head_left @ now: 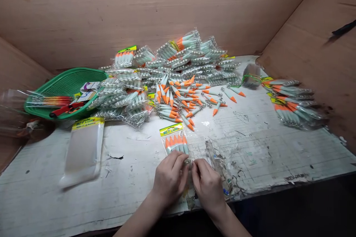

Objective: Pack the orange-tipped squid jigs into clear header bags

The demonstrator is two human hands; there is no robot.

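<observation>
A clear packet of fishing lures with a yellow "BCT LURE" header lies in front of me, header pointing away. Several pale lures with orange tips sit side by side in it. My left hand is closed on the near end of this packet. My right hand pinches at the same end, close to the left fingertips, where the metal hooks show. The fingers partly hide what they grip. Beyond the packet, loose orange-and-pale lures are heaped on the table.
Filled lure packets are piled at the back, with another stack at right. A green basket holds a red-handled tool. Empty header bags lie at left. A small clear container stands back right. Board walls enclose the table.
</observation>
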